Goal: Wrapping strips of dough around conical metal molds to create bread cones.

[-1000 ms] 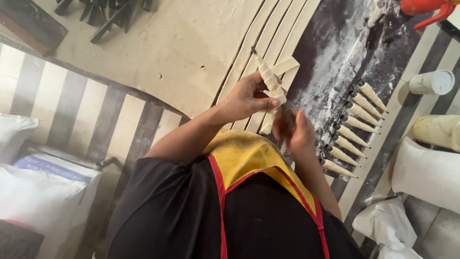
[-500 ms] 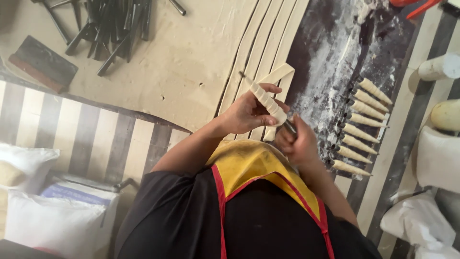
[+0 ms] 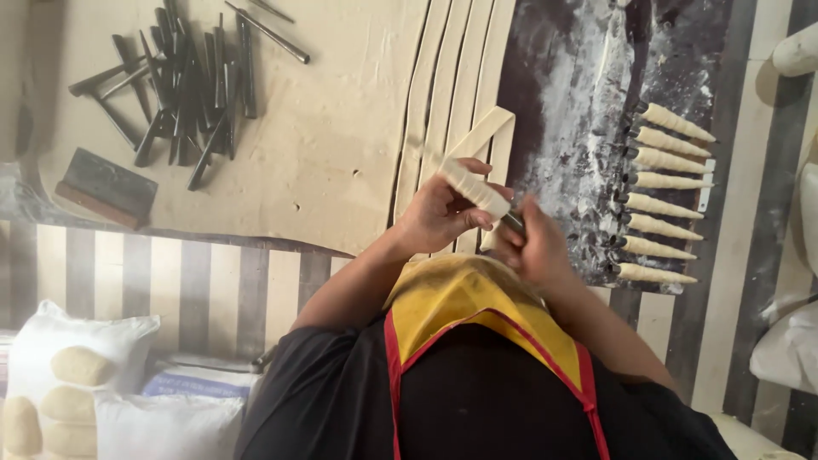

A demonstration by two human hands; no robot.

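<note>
My left hand (image 3: 441, 211) grips a metal cone mould wrapped in a spiral of pale dough (image 3: 474, 188). My right hand (image 3: 532, 243) holds the dark bare end of the same cone (image 3: 514, 222), just below the dough. Both hands are raised above the edge of a rolled dough sheet (image 3: 341, 136) cut into long strips (image 3: 456, 85). One strip (image 3: 486, 136) runs up from the sheet toward the cone. To the right, several dough-wrapped cones (image 3: 665, 200) lie in a row on a dark floured board (image 3: 588, 94).
A pile of bare dark metal cone moulds (image 3: 183, 81) lies at the upper left on the dough sheet, with a dark block (image 3: 106, 187) below it. White sacks (image 3: 94, 375) sit lower left. A striped cloth (image 3: 170, 281) covers the table. My apron (image 3: 486, 315) fills the foreground.
The view has shifted so the pile of metal moulds is in sight. My hands have turned the cone, and the dough wrap covers more of its length.
</note>
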